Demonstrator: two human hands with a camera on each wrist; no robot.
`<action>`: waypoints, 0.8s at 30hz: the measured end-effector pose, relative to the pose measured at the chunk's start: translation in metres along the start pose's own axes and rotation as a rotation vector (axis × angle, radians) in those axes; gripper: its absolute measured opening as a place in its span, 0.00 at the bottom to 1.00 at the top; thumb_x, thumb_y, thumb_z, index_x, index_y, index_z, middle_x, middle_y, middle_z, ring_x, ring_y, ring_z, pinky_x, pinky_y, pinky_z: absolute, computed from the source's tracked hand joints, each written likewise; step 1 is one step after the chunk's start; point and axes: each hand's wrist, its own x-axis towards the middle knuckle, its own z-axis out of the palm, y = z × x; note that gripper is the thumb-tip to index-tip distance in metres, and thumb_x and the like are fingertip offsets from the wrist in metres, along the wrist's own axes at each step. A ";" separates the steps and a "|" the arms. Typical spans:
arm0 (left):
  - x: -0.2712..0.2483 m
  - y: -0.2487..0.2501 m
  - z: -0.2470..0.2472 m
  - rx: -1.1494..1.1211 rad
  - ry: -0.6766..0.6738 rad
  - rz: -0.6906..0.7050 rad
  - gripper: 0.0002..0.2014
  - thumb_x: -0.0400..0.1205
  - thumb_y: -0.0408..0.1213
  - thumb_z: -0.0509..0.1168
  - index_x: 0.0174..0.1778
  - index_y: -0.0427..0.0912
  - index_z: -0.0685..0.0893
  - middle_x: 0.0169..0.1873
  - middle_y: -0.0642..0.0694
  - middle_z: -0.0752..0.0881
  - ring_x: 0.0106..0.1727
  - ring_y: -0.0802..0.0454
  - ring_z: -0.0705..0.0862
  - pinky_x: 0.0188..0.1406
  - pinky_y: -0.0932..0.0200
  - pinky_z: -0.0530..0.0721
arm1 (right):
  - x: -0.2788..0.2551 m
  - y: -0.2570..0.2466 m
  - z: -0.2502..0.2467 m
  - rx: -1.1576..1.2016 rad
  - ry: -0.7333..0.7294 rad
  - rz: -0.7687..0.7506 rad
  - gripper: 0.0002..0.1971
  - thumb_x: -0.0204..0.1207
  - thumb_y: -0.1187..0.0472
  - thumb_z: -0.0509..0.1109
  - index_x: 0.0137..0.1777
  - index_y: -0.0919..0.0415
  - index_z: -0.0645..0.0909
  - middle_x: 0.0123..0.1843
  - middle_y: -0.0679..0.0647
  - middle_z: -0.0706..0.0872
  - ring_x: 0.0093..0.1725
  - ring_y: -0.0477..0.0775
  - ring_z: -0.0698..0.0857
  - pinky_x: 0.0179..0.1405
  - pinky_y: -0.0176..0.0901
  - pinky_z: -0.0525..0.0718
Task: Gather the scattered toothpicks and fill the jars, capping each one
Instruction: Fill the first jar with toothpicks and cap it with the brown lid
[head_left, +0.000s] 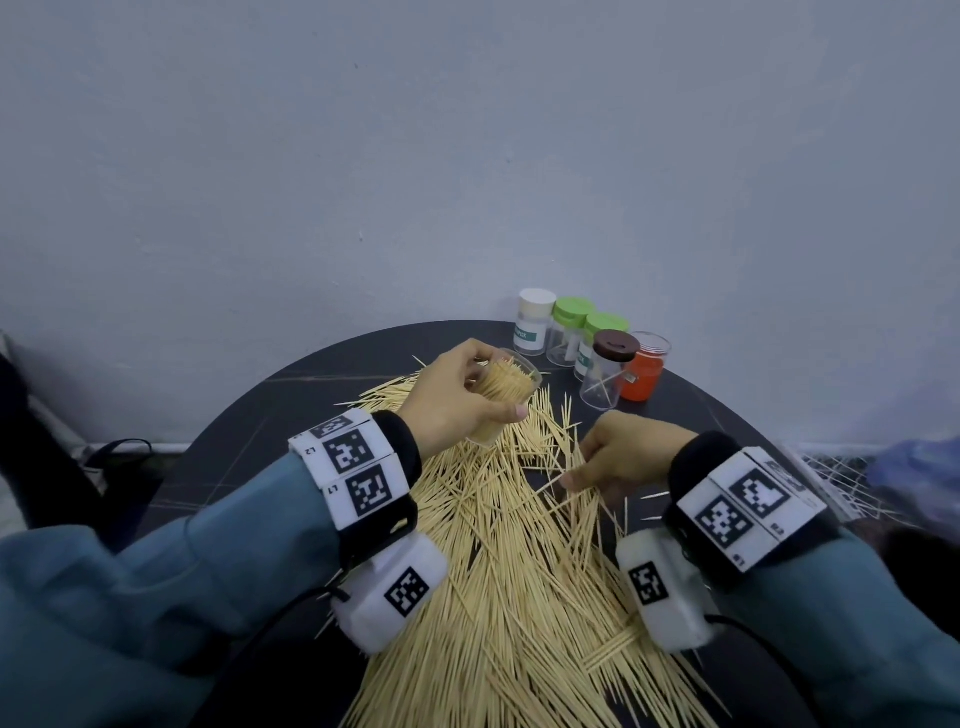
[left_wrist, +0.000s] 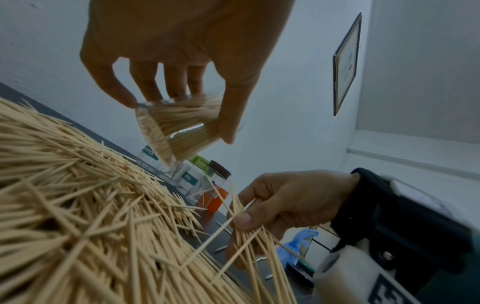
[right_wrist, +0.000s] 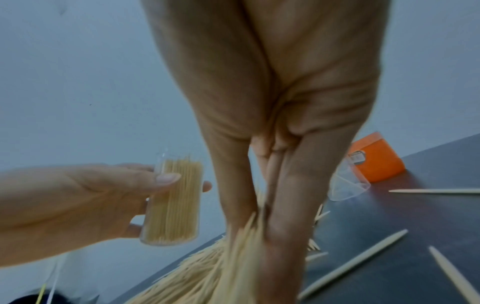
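A dark round surface (head_left: 322, 374) with thin pale lines across it stands against a plain pale grey wall (head_left: 467, 156). A framed picture (left_wrist: 346, 63) hangs on the wall off to one side, above a white ledge (left_wrist: 415, 156). Below the surface's right edge lies a crumpled blue bag (left_wrist: 298, 248), perhaps plastic; it is blurred in the head view. On the floor at the left sits a dark bag with a looped strap (head_left: 117, 448).

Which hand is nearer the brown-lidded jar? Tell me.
Right. The right hand pinches toothpicks just in front of the brown-lidded jar; the left hand holds a filled jar farther left.
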 end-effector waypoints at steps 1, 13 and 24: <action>0.000 0.000 0.000 -0.002 0.000 0.000 0.29 0.68 0.34 0.78 0.64 0.45 0.76 0.58 0.46 0.82 0.61 0.49 0.81 0.61 0.47 0.81 | 0.001 0.002 -0.001 0.047 0.019 -0.011 0.15 0.73 0.55 0.73 0.47 0.70 0.84 0.35 0.52 0.86 0.28 0.43 0.81 0.29 0.30 0.79; 0.002 -0.006 0.001 -0.002 -0.030 -0.005 0.27 0.68 0.34 0.78 0.61 0.48 0.76 0.59 0.43 0.83 0.60 0.48 0.82 0.52 0.53 0.83 | 0.006 0.007 -0.016 0.723 0.451 -0.345 0.10 0.75 0.68 0.70 0.53 0.73 0.79 0.43 0.61 0.89 0.33 0.44 0.89 0.32 0.34 0.86; -0.005 -0.003 0.009 0.106 -0.238 0.014 0.26 0.68 0.33 0.78 0.60 0.47 0.77 0.53 0.49 0.83 0.52 0.51 0.84 0.41 0.62 0.86 | -0.001 -0.017 -0.007 0.898 0.726 -0.634 0.04 0.76 0.68 0.69 0.48 0.62 0.81 0.33 0.50 0.90 0.37 0.47 0.90 0.36 0.37 0.87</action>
